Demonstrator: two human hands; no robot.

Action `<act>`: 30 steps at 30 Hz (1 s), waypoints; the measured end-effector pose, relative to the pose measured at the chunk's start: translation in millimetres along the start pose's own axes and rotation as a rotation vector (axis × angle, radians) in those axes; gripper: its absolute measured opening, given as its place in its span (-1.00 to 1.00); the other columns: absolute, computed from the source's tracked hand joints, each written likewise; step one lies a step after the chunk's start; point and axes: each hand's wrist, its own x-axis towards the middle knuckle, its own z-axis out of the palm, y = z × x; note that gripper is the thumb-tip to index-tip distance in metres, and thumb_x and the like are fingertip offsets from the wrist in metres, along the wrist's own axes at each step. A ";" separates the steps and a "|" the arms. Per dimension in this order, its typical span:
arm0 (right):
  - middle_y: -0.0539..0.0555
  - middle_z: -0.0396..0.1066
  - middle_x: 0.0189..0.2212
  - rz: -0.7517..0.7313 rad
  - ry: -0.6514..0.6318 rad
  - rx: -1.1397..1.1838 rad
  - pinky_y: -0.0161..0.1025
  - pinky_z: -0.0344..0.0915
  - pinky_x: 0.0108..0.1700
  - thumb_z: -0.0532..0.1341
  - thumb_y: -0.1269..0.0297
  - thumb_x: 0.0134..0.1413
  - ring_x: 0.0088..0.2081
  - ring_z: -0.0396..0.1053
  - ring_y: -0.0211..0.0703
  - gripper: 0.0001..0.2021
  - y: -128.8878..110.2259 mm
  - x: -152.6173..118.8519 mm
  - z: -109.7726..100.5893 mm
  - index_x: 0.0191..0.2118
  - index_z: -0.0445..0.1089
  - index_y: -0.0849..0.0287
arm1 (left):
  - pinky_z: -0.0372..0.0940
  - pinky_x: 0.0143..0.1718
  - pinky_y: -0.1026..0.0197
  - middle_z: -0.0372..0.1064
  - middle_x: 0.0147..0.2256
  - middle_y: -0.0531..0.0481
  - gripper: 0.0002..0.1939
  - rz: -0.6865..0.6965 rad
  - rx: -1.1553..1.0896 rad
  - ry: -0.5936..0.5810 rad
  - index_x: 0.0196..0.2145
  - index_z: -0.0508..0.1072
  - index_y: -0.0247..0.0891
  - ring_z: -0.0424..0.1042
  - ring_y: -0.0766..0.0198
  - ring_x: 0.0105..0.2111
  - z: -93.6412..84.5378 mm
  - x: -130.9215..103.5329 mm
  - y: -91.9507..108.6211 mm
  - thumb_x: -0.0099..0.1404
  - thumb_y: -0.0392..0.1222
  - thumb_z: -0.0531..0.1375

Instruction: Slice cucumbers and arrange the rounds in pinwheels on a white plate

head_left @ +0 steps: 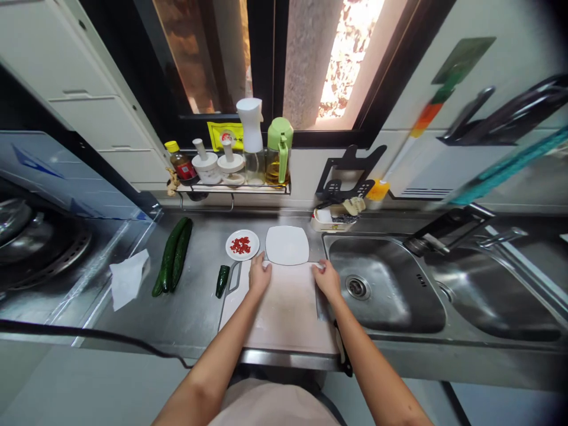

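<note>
A pale cutting board (pixel 288 313) lies on the steel counter, its handle slot at the left. Across its far edge, my left hand (pixel 260 274) is closed on the rim, left of centre. My right hand (pixel 326 279) grips the same rim near the far right corner. Just beyond the board, between my hands, sits a bare white plate (pixel 287 245). Left of it, a small round plate (pixel 252 251) holds chopped red pieces (pixel 240 245). A short dark green cucumber piece (pixel 222 281) lies beside the board. A knife (pixel 343 349) lies along the board's right edge, its black handle towards me.
Long cucumbers (pixel 174 257) and a white paper (pixel 129 278) lie at the left, near the stove (pixel 42 248). A double sink (pixel 386 284) is at the right. Behind are a shelf (pixel 235 189) of bottles and jars and a small caddy (pixel 335 222). A dark cable (pixel 97 334) crosses the lower left.
</note>
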 end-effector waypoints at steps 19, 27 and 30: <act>0.14 0.42 -0.17 0.014 -0.095 -0.238 -0.27 0.15 -0.28 0.05 0.11 0.14 -0.19 0.39 -0.07 -0.66 61.2 -98.6 -24.0 -0.03 0.28 0.17 | 0.18 -0.01 0.04 0.30 -0.05 -0.18 -0.56 -0.207 0.336 0.201 0.05 0.32 -0.20 0.30 0.04 -0.03 -108.7 -36.1 -81.5 0.21 -0.14 0.14; 0.22 0.38 -0.08 0.087 -0.156 -0.362 -0.22 0.21 -0.26 0.01 0.10 0.19 -0.14 0.40 -0.02 -0.63 55.4 -103.8 -27.8 0.02 0.24 0.19 | 0.23 -0.10 0.09 0.37 -0.06 -0.17 -0.44 -0.322 0.326 0.067 0.12 0.22 -0.19 0.37 0.07 -0.06 -113.2 -29.3 -94.0 0.20 0.02 0.16; 0.22 0.39 -0.08 0.100 -0.170 -0.377 -0.20 0.23 -0.25 0.01 0.10 0.20 -0.13 0.41 -0.01 -0.64 53.3 -103.9 -28.7 0.01 0.25 0.17 | 0.25 -0.14 0.12 0.41 -0.12 -0.14 -0.38 -0.326 0.309 0.032 0.11 0.24 -0.18 0.41 0.07 -0.11 -113.5 -24.6 -91.8 0.14 0.10 0.20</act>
